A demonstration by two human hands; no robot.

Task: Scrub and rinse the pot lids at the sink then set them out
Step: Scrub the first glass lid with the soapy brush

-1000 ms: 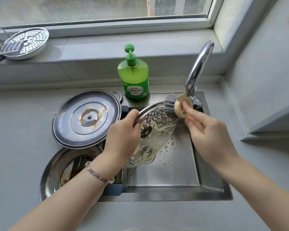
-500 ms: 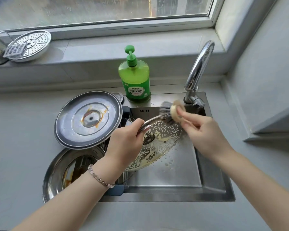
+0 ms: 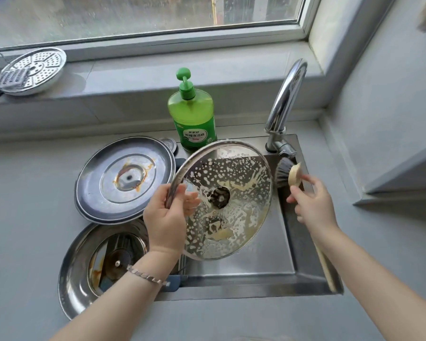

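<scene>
Lid (image 3: 244,212) rim pinched in L grip (image 3: 165,217), brush (image 3: 284,174) clasped in R grip (image 3: 312,205).

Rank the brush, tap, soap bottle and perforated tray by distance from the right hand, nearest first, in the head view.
1. Brush: held in the right hand, at the right edge of the sink.
2. Tap: just behind that hand.
3. Soap bottle: behind the sink, further left.
4. Perforated tray: far left on the windowsill.

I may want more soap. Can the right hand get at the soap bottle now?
Probably not freely: the right hand grips the brush, and the lid in the left hand partly blocks the soap bottle.
</scene>
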